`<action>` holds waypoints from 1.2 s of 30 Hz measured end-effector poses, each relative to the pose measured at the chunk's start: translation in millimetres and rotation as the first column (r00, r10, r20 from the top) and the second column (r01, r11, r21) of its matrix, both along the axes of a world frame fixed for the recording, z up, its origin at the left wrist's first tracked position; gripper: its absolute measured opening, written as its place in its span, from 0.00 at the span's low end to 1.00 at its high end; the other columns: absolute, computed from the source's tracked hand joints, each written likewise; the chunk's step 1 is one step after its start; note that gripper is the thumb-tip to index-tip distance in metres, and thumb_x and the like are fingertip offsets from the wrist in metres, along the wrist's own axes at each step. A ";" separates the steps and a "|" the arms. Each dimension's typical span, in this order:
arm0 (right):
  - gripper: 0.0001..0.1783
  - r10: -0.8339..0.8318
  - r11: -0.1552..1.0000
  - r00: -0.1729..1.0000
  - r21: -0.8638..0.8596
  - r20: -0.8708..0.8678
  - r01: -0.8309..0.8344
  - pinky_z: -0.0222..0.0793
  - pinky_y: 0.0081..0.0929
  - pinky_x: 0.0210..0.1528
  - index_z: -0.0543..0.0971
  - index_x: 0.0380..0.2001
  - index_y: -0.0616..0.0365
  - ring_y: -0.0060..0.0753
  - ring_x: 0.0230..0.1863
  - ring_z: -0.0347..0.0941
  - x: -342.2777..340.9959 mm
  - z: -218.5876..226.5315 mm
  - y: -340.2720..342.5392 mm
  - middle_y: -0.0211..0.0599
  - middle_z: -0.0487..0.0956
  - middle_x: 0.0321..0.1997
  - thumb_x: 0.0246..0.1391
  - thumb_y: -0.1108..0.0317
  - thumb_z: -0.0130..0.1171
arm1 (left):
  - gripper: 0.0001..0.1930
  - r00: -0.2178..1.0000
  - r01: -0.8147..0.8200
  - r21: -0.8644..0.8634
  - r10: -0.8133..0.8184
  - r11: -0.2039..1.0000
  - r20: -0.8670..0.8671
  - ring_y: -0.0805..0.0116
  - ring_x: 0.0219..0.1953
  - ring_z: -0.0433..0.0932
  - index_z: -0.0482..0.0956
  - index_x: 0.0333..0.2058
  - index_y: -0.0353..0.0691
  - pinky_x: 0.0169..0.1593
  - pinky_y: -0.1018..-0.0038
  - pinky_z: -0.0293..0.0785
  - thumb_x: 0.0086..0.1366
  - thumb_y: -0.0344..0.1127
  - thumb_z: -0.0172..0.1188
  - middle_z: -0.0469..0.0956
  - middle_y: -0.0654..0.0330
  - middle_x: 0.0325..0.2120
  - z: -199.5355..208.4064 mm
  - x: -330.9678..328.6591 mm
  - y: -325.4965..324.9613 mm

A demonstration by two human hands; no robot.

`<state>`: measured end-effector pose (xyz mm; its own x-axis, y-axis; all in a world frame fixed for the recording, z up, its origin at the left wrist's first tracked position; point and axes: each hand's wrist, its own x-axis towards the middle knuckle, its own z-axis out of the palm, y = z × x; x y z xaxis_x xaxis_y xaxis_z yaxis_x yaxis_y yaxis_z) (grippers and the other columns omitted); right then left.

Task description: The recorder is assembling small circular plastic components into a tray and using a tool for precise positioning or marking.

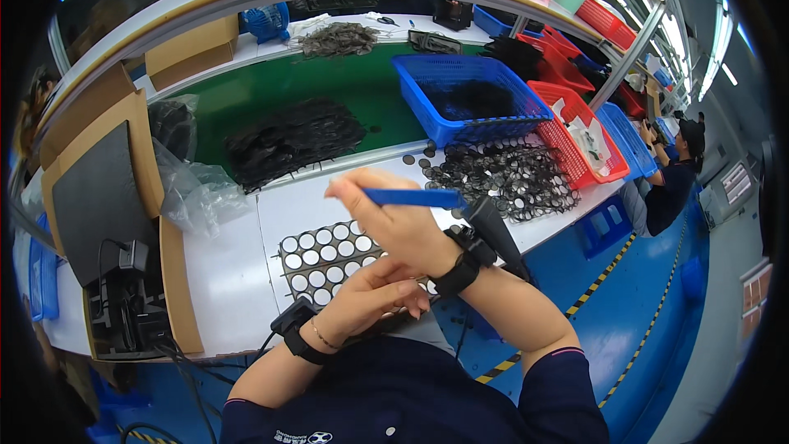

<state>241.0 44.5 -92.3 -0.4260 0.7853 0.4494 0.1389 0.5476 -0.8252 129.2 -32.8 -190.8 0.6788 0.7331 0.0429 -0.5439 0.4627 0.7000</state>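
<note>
Right here, nearest me, my left hand (366, 296) leans over the near side of the black sheet of white discs (325, 253), fingers loosely bent; whether they pinch anything, I can't tell. A touch farther out and to the right comes my right hand (404, 234), its fingers closed around a blue slim tool (415, 197). And here's the relation that counts: the tool's long axis runs left to right, crosswise over the far side of my right hand, while the sheet lies lower, on the white surface (226, 271), showing mostly to the left of those fingers. Its rows run left to right too, slanting slightly away from me toward the right. Both hands hide part of it, so I can't call its full length; a disc or two peeks out right of my left fingers. Left hand nearer the near edge, right hand nearer the far one!

Beyond, to the right, there's a loose heap of dark rings and discs (509, 177), with a red basket (612, 166) at its right and a blue basket (436, 122) on its far side. Far left of that, a dark tangled pile (296, 136) sits on green.
</note>
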 end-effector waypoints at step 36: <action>0.13 -0.436 0.873 0.886 0.314 0.159 0.373 0.74 0.45 0.32 0.80 0.34 0.56 0.56 0.33 0.79 -6.1 -73.1 50.7 0.45 0.81 0.33 0.66 0.58 0.57 | 0.16 0.487 -0.211 0.895 0.836 0.394 -0.253 0.74 0.29 0.75 0.78 0.42 0.37 0.34 0.77 0.74 0.58 0.32 0.74 0.74 0.61 0.33 15.3 8.6 5.3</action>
